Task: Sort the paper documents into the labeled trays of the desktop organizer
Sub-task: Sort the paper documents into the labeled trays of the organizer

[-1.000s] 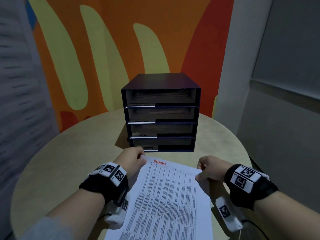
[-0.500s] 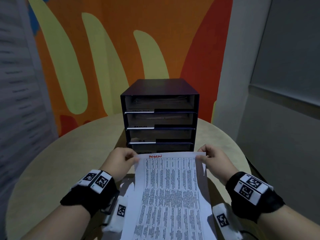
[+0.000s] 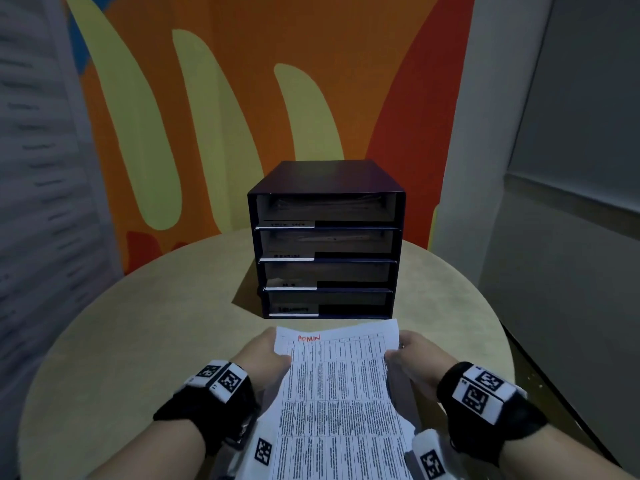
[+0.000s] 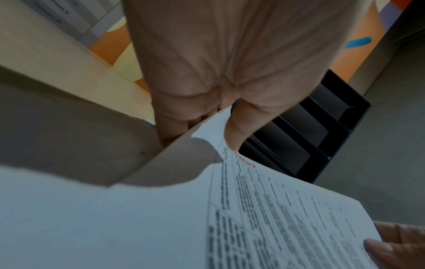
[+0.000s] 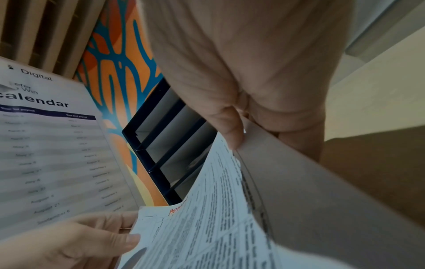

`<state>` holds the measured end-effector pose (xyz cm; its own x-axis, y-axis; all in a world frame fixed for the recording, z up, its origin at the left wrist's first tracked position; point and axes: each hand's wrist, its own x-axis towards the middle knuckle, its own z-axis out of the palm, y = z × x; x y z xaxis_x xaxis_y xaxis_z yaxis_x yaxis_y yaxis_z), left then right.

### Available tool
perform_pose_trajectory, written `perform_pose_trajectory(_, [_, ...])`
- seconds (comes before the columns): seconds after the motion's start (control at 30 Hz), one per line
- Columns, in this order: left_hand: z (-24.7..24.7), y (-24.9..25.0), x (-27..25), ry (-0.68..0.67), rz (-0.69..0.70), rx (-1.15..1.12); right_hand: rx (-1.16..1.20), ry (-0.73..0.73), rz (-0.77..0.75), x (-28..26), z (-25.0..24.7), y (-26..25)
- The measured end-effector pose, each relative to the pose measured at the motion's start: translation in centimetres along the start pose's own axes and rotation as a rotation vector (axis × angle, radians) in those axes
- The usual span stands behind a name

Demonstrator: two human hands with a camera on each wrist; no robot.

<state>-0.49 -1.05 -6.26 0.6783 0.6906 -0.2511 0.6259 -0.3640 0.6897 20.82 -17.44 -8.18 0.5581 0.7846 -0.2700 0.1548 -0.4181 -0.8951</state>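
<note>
A round table (image 3: 114,341) is the biggest thing. On its far side stands a dark organizer (image 3: 327,237) with four trays stacked up. Just in front of it, held above the table, is a printed paper (image 3: 339,393) with "ADMIN" in red on top. The left hand (image 3: 263,362) pinches its left edge. The right hand (image 3: 415,362) pinches its right edge.

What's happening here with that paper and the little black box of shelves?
A person is sorting paperwork. Both hands, the left hand and the right hand, grip the side edges of a printed sheet marked ADMIN in red at the top. It is held above the round table, just in front of a dark four-tray organizer. The sheet has not gone into any tray yet.
</note>
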Motion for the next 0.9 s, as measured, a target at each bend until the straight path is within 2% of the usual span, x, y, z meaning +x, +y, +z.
perform_pose_trajectory(0.13, [0.0,1.5,-0.4,-0.032,-0.027,0.015,-0.082,-0.005,0.001,1.8,-0.4,1.1])
perform_pose_trajectory(0.2, [-0.1,2.5,-1.0,-0.048,-0.028,-0.023,-0.054,-0.023,0.005,3.0,-0.8,1.9])
perform_pose_trajectory(0.3, [-0.4,2.3,-1.1,-0.037,-0.012,-0.078,0.08,0.016,0.029,1.0,-0.9,-0.6])
perform_pose_trajectory(0.47, [-0.8,1.3,0.2,0.131,-0.067,-0.328,0.292,0.089,-0.03,-0.6,-2.1,-3.7])
perform_pose_trajectory(0.6, [-2.4,2.2,1.3,0.219,-0.06,-0.507,0.289,0.09,-0.035,-1.3,-2.1,-5.3])
perform_pose_trajectory(0.83, [-4.1,4.2,2.7,0.306,0.038,-0.605,0.356,0.142,-0.078,-0.6,-1.7,-6.8])
perform_pose_trajectory(0.9, [-4.2,4.7,2.3,0.335,0.088,-0.556,0.381,0.175,-0.072,0.2,-1.7,-7.2])
